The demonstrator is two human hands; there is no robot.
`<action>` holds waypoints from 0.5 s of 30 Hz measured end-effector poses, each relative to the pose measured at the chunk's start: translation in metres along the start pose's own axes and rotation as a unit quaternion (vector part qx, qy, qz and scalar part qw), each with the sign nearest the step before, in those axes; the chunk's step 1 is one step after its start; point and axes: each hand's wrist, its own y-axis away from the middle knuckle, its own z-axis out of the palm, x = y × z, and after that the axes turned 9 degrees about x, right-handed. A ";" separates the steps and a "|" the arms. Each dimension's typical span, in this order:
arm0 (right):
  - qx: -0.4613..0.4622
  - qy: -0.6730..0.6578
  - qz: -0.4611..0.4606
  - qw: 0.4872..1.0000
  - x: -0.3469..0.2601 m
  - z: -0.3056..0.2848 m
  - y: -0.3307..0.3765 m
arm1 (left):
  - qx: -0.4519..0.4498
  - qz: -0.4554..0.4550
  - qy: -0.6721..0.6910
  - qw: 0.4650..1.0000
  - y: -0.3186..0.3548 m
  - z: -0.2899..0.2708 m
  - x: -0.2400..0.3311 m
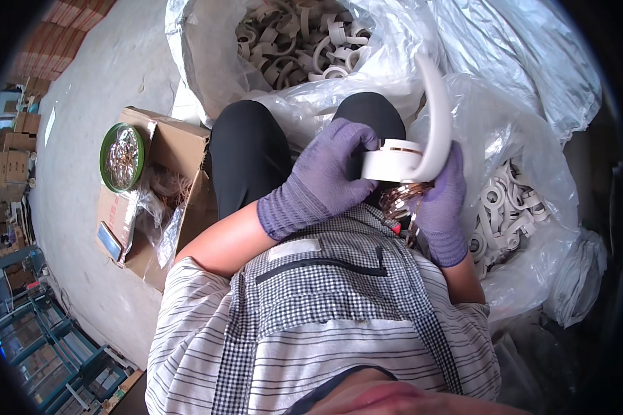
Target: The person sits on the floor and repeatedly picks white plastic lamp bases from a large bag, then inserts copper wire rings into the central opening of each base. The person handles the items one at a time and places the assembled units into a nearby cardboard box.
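The left hand [322,176], in a purple knit glove, is curled around the round base of a white plastic hook fitting [405,159], thumb and fingers pinching its cylindrical collar from the person's left. The right hand [441,200], gloved alike, is closed under and behind the same part from the right, and also keeps a bunch of copper-coloured metal rings [403,200] against its palm. One such ring appears seated on the collar's rim.

The fitting sits above the lap, between both hands and touching both. Its collar axis lies roughly level, left to right. Its long curved arm rises from the collar's right side, pointing up and away from the person, toward the clear bag of white fittings [304,41] ahead. A second bag of white parts [512,200] lies just right of the right hand. A cardboard box [169,149] bearing a green round tin [122,157] stands well apart on the left.
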 end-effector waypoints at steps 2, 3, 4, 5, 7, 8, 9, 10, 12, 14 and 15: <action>-0.091 0.020 0.074 0.993 0.003 0.001 0.009 | 0.001 0.018 0.009 1.000 0.010 0.008 0.001; -0.074 -0.003 0.067 0.995 0.009 0.002 0.015 | 0.002 0.027 0.015 1.000 0.013 0.009 0.003; -0.058 -0.026 0.060 0.996 0.014 0.004 0.020 | -0.007 0.029 -0.018 0.999 0.013 0.008 0.006; -0.043 -0.049 0.055 0.996 0.011 0.007 0.023 | -0.004 0.033 -0.036 0.999 0.013 0.008 0.010; -0.075 -0.002 0.031 0.997 -0.001 0.002 0.020 | 0.002 0.042 -0.072 0.997 0.014 0.011 0.013; -0.077 -0.006 0.033 0.996 0.000 0.004 0.020 | 0.004 0.040 -0.081 0.996 0.012 0.010 0.015; -0.078 -0.009 0.035 0.996 0.000 0.005 0.021 | -0.001 0.045 -0.085 0.995 0.013 0.010 0.013; -0.091 0.001 0.029 0.995 -0.004 0.004 0.019 | -0.005 0.051 -0.089 0.995 0.013 0.010 0.010; -0.094 -0.004 0.011 0.995 0.005 0.008 0.022 | -0.020 0.038 -0.083 0.996 0.014 0.011 0.009; -0.096 -0.013 0.011 0.995 0.010 0.011 0.024 | -0.040 -0.001 -0.066 0.997 0.013 0.009 0.011; -0.096 -0.019 0.019 0.995 0.010 0.012 0.023 | -0.045 -0.006 -0.060 0.997 0.013 0.009 0.010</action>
